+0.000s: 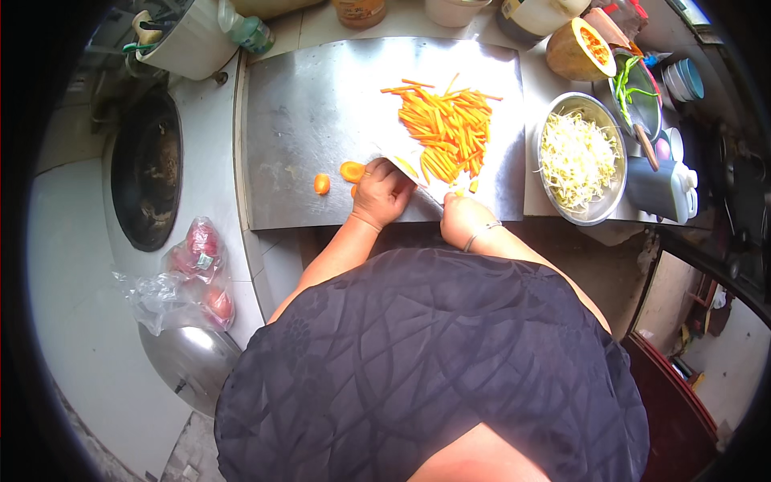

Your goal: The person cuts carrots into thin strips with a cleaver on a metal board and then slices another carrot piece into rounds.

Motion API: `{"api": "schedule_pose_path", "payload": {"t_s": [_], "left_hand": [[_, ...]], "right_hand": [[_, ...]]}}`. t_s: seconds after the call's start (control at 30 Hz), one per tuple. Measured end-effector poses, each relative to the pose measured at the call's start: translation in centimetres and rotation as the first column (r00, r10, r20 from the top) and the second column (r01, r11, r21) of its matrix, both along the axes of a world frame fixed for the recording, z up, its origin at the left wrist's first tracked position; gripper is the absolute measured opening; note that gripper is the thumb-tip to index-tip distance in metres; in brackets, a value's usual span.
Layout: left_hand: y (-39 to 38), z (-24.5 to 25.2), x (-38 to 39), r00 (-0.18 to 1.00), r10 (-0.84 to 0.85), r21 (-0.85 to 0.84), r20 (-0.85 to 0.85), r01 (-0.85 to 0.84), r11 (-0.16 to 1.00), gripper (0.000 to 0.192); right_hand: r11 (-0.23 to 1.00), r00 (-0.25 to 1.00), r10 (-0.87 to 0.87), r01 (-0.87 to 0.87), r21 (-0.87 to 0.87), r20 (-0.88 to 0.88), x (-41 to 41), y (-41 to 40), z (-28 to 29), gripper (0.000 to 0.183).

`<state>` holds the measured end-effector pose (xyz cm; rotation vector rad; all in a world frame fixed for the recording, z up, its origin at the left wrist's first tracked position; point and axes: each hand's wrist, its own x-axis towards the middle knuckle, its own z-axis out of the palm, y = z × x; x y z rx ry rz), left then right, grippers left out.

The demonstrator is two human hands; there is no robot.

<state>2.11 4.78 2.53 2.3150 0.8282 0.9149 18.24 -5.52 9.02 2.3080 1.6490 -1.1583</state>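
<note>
My right hand (467, 217), with a bracelet at its wrist, grips the handle end of a kitchen knife (424, 188). The blade points up and to the left over a stainless steel cutting board (301, 120). My left hand (382, 190) is curled close against the blade's left side; its fingers hide whatever lies beneath them. Beside that hand lie a carrot slice (351, 172) and, farther left, a carrot end piece (321, 184). Beyond the knife spreads a heap of carrot strips (449, 126). Small pale orange bits sit near my right hand.
A metal bowl of bean sprouts (579, 159) stands right of the board. Behind it are a cut pumpkin (581, 51), green peppers (627, 84) in a pan and a dark liquid jug (659, 190). To the left are a wok (147, 175) and bagged red onions (202, 250).
</note>
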Motion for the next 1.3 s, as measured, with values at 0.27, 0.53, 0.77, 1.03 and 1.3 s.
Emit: {"api": "schedule_pose_path", "payload": {"t_s": [0.27,0.53,0.77,1.03,1.3], "left_hand": [[0.0,-1.8,-0.1,1.000,0.008,0.014,0.003,-0.008,1.000,0.021],[0.3,-1.4,0.2,0.999,-0.015,0.065,0.045,0.012,0.998,0.026],[0.1,-2.3,-0.3,0.997,-0.039,0.099,0.064,0.032,0.995,0.023],[0.1,-1.3,0.0,0.997,-0.001,0.034,0.078,-0.002,0.999,0.025],[0.2,-1.5,-0.1,0.996,-0.009,0.050,0.084,0.005,0.999,0.023]], "right_hand": [[1.000,1.000,0.008,-0.008,-0.024,0.010,-1.1,2.7,-0.1,0.023],[0.997,0.999,0.031,-0.033,0.076,0.034,-0.6,4.7,-1.2,0.024],[0.991,0.999,0.030,-0.026,-0.128,0.029,-0.9,2.4,3.0,0.025],[0.995,0.999,0.037,-0.035,-0.089,0.021,-1.9,4.8,1.8,0.025],[1.000,1.000,0.003,-0.003,0.023,-0.021,-1.0,5.0,0.0,0.024]]}}
